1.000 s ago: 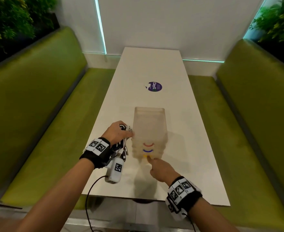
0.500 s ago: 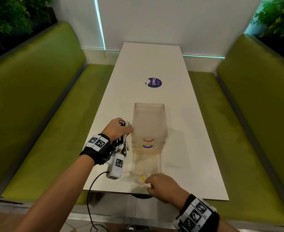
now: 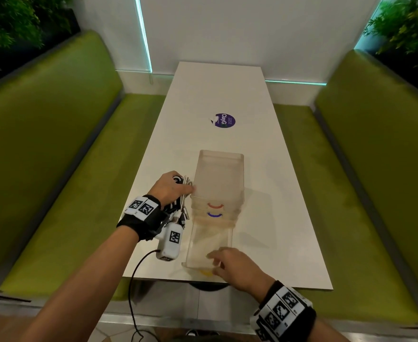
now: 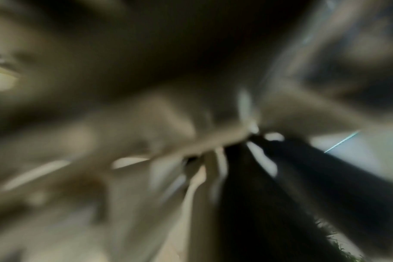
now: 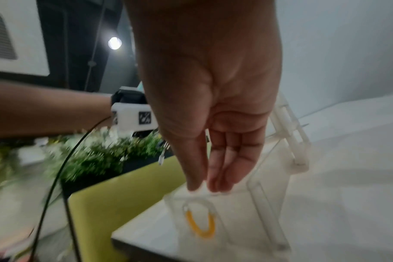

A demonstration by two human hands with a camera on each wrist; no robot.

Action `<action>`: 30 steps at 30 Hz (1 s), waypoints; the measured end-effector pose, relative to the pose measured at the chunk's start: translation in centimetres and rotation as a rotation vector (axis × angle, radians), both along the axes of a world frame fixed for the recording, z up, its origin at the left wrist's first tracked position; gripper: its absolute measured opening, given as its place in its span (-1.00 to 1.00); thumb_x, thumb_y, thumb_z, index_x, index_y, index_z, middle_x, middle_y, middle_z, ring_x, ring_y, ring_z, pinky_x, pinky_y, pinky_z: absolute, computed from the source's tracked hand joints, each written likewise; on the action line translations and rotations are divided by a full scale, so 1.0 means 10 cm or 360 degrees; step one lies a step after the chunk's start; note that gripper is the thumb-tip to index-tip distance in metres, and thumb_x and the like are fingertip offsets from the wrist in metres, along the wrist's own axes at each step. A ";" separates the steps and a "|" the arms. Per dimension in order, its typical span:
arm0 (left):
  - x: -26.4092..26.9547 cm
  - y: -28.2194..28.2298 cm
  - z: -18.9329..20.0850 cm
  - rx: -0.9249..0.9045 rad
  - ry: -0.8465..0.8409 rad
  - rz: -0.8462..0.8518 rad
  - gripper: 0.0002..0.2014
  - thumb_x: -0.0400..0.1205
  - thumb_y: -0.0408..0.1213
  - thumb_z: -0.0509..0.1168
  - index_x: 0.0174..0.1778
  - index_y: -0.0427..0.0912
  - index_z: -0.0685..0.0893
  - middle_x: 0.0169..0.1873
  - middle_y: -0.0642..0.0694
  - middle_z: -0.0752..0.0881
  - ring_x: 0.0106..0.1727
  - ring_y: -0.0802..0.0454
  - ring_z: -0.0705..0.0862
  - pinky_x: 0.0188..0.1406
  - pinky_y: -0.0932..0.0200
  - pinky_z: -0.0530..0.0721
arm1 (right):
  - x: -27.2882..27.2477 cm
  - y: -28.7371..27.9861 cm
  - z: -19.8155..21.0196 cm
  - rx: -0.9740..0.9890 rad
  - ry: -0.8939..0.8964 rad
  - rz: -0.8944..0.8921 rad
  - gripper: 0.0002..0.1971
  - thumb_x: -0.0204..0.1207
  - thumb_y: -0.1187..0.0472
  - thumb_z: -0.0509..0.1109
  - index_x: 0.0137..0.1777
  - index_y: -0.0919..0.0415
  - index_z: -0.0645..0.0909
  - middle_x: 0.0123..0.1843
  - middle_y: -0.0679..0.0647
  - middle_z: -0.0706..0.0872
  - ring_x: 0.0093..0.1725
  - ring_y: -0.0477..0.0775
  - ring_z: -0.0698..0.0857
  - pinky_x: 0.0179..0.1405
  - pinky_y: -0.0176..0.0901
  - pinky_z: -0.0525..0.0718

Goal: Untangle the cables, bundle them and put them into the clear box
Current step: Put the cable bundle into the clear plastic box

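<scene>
A clear plastic box (image 3: 219,174) with stacked drawers stands on the white table (image 3: 272,243). Its bottom drawer (image 3: 210,240), with a yellow handle (image 3: 204,272), is pulled out toward the near edge and looks empty. My left hand (image 3: 172,186) grips a bundle of white and black cables (image 3: 183,206) against the box's left side; connector ends hang below the wrist. My right hand (image 3: 214,257) hovers over the drawer's front rim (image 5: 191,196). Its straight fingers (image 5: 222,170) point down just above the yellow handle (image 5: 200,223). The left wrist view is blurred.
A purple round sticker (image 3: 224,120) lies on the table beyond the box. Green benches (image 3: 55,169) run along both sides. The table's near edge (image 3: 227,283) is right under the drawer front. A black wire (image 3: 131,292) hangs from my left wrist unit.
My right hand pulled the yellow-handled bottom drawer out toward the near table edge, then straightened its fingers over the drawer front. The left hand kept holding the cables beside the box.
</scene>
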State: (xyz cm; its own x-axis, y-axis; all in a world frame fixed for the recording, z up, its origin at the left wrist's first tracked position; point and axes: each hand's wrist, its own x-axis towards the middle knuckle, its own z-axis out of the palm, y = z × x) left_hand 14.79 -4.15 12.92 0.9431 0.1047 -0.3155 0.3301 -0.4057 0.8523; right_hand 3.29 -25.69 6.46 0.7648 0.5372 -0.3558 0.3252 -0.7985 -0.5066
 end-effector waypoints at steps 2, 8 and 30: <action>-0.06 0.02 0.04 0.0020 -0.0075 0.0025 -0.66 0.39 -0.19 0.56 -0.01 -0.18 0.63 -0.23 -0.15 0.77 -0.26 -0.10 0.72 -0.19 0.05 0.69 | 0.07 -0.01 0.20 0.0295 0.0025 -0.0242 -0.53 0.56 0.01 0.37 0.45 0.08 0.50 0.22 0.04 0.64 0.06 0.01 0.65 0.12 -0.19 0.58; -0.60 -0.18 0.36 -0.0638 -0.0484 0.0123 -0.62 0.45 -0.33 0.52 0.15 -0.11 0.61 -0.13 -0.14 0.74 -0.20 -0.01 0.71 -0.21 0.11 0.67 | 0.34 0.21 0.86 0.1160 0.0313 -0.0553 -0.15 0.38 -0.31 0.35 0.62 0.04 0.21 0.51 -0.05 0.47 0.43 -0.13 0.49 0.37 -0.26 0.49; -0.46 -0.31 0.08 0.0360 -0.0556 -0.0455 -0.38 0.65 -0.27 0.09 0.57 0.34 0.13 0.69 0.13 -0.10 0.61 0.21 -0.38 0.60 -0.26 -0.34 | 0.33 0.11 0.48 -0.0090 0.0215 -0.0749 -0.72 0.31 0.10 0.42 0.01 0.13 0.55 -0.06 0.10 0.71 -0.15 0.13 0.63 -0.25 -0.17 0.52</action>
State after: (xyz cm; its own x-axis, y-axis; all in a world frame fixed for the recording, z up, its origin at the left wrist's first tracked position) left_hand 10.17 -7.21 13.68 0.9893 -0.1437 0.0247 -0.1101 -0.6253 0.7726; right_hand 6.62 -24.55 11.23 0.8647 0.1216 -0.4874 -0.1430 -0.8705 -0.4709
